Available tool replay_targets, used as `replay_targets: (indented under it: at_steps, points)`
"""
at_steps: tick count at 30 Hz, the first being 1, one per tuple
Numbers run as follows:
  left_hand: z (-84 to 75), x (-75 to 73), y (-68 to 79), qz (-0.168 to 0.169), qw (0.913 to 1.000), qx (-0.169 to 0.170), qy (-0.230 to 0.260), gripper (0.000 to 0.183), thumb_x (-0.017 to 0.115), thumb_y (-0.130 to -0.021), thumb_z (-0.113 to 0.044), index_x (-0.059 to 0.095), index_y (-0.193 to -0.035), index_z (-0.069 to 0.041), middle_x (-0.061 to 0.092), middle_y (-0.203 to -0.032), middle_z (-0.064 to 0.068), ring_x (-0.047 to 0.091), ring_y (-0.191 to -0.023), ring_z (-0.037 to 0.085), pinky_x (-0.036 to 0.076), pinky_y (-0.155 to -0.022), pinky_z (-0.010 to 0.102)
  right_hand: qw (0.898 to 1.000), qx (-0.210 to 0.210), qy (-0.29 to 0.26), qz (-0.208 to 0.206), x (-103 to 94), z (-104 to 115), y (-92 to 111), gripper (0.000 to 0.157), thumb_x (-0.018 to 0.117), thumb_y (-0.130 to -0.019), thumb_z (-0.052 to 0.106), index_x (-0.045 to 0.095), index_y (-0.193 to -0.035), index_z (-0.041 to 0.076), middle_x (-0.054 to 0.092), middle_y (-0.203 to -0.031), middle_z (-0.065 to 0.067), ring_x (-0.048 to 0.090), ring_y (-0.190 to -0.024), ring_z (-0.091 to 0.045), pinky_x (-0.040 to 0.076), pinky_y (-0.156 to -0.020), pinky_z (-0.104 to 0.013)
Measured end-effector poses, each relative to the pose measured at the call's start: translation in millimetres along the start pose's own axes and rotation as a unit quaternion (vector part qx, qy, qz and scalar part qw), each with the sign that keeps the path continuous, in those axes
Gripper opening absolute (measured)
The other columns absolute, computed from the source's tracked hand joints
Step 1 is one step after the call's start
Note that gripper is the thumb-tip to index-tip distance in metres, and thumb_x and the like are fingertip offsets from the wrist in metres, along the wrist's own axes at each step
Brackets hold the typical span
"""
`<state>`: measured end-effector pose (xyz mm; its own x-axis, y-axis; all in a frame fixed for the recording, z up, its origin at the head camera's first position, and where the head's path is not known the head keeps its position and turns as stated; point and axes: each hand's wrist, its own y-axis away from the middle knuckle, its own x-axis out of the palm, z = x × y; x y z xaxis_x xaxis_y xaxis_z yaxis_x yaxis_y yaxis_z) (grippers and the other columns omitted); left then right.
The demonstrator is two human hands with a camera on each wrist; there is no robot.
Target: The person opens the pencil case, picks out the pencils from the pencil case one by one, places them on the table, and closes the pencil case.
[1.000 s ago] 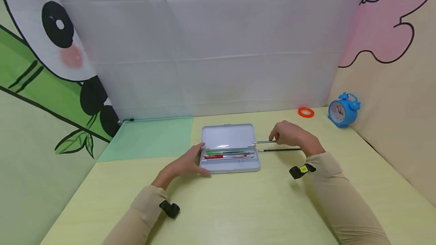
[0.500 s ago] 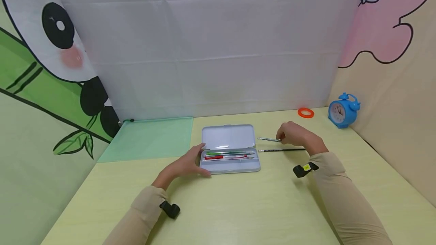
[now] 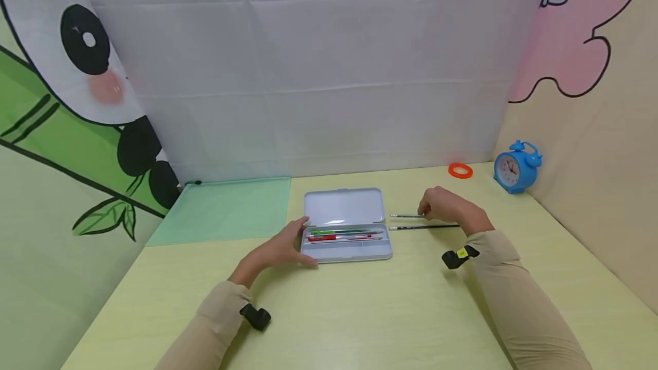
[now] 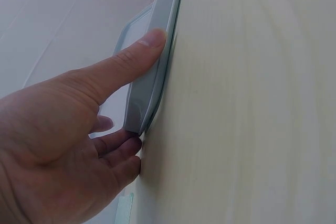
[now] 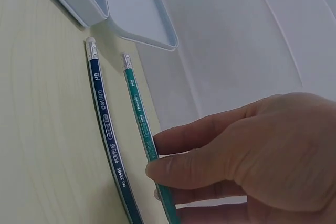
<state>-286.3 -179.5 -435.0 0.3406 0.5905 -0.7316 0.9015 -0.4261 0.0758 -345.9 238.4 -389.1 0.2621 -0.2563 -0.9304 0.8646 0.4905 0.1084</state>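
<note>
A white pencil case [image 3: 349, 251] lies with its lid [image 3: 343, 205] folded back, and a green pen [image 3: 329, 231] and a red pen [image 3: 324, 237] are among the things inside. My left hand [image 3: 281, 244] grips the case's left end, thumb at the front side and fingers round the corner. To the right of the case, my right hand [image 3: 446, 208] pinches a green pencil [image 5: 140, 114] between thumb and fingers. Its eraser end points toward the case. Beside it on the table lies a dark blue pencil [image 5: 107, 124], nearly parallel to the green one.
A pale green mat [image 3: 226, 213] covers the table's back left. Toward the back right are an orange-red ring [image 3: 460, 171] and a blue alarm clock [image 3: 516, 167]. A white sheet [image 3: 319, 73] hangs behind the table [image 3: 349, 324].
The right hand has drawn the green pencil rightward, away from the case, and its eraser end has settled level beside the dark blue pencil. The left hand has stayed on the case.
</note>
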Motion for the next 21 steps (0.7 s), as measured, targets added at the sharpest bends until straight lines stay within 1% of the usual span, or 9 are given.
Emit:
replay_targets:
  at_steps: [4,11,13,21]
  points:
    - [0.8,0.3,0.0,0.001,1.0,-0.001,-0.002,0.123,0.093,-0.07,-0.039,0.016,-0.158,-0.001,0.027,-0.159,0.018,0.027,-0.145,0.033,0.025,-0.117,0.052,1.0,-0.001,-0.004,0.006,2.6,-3,-1,0.02,0.072,-0.088,-0.004,0.078,-0.106,0.002,0.071,-0.102,-0.006,0.064,-0.093,-0.024,0.056,-0.087,-0.041]
    - [1.1,0.0,-0.2,0.002,1.0,-0.001,-0.001,0.122,0.092,-0.07,-0.039,0.016,-0.158,-0.001,0.027,-0.159,0.018,0.027,-0.145,0.033,0.024,-0.117,0.053,1.0,-0.024,0.002,-0.004,5.9,-5,-2,0.018,0.072,-0.087,-0.004,0.079,-0.103,0.003,0.072,-0.101,-0.007,0.063,-0.093,-0.024,0.055,-0.086,-0.043]
    - [0.8,-0.3,0.0,0.001,1.0,-0.001,-0.002,0.122,0.092,-0.07,-0.04,0.016,-0.158,-0.001,0.027,-0.16,0.017,0.027,-0.145,0.033,0.024,-0.117,0.053,1.0,-0.023,-0.001,-0.005,6.9,-6,-2,0.018,0.071,-0.087,-0.003,0.08,-0.102,0.004,0.072,-0.101,-0.007,0.062,-0.094,-0.024,0.055,-0.087,-0.043]
    - [1.2,-0.2,-0.1,0.0,1.0,-0.001,-0.009,0.122,0.092,-0.07,-0.042,0.017,-0.158,-0.002,0.028,-0.159,0.017,0.028,-0.144,0.033,0.025,-0.117,0.053,0.999,-0.031,-0.005,0.005,10.7,-14,-6,0.018,0.073,-0.088,-0.001,0.08,-0.103,0.005,0.072,-0.097,-0.003,0.06,-0.089,-0.02,0.055,-0.082,-0.038]
